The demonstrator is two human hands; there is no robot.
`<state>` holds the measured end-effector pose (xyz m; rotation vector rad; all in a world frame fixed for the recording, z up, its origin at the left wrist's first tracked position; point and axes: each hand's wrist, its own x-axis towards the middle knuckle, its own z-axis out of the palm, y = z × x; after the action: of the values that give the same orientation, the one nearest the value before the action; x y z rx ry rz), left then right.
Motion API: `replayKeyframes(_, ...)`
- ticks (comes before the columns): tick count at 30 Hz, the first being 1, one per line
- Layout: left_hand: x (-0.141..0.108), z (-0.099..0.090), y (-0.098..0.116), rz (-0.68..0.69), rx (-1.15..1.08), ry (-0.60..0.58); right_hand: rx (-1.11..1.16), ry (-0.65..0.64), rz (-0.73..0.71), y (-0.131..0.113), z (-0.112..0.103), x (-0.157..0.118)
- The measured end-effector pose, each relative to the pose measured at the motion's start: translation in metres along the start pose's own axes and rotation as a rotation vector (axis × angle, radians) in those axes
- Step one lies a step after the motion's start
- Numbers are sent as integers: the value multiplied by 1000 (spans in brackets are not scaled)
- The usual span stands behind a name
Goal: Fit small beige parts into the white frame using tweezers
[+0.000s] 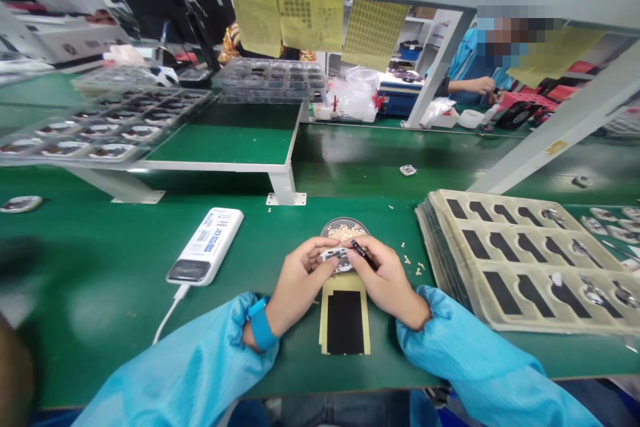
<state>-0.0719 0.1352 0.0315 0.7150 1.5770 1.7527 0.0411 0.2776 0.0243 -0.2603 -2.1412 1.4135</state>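
Seated worker's hands at a green workbench [115, 267], seen from above. The left hand [303, 273] and the right hand [390, 280] meet at the middle of the bench, close together. The left fingers [313, 255] close in a narrow grip on a small white and silver part [336, 257], which sits just above a round metal-rimmed dish [343, 229] holding pale crumbs. The right hand pinches a thin black tool [363, 253] narrowly, its tip at the small part. A blue wristband [261, 324] circles the left wrist, and blue sleeves [200, 363] cover both arms.

Below the hands lies a tan-edged sheet with a black rectangle [345, 321]. To the left stands a white power bank [205, 247] with a white cable [170, 320]. To the right lies a stack of beige trays with black slots [515, 260]. Pale crumbs [407, 259] are scattered beside the dish. Beyond, a raised green shelf [225, 143] carries see-through plastic trays [270, 80], and yellow papers [310, 20] hang above. A co-worker's hands [475, 85] work at the far bench.
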Motion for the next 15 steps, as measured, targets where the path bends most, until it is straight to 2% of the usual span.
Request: replayKeyframes(15,-1,0,-1,-7,-10,6,-23,11,-139,-5,-1,2)
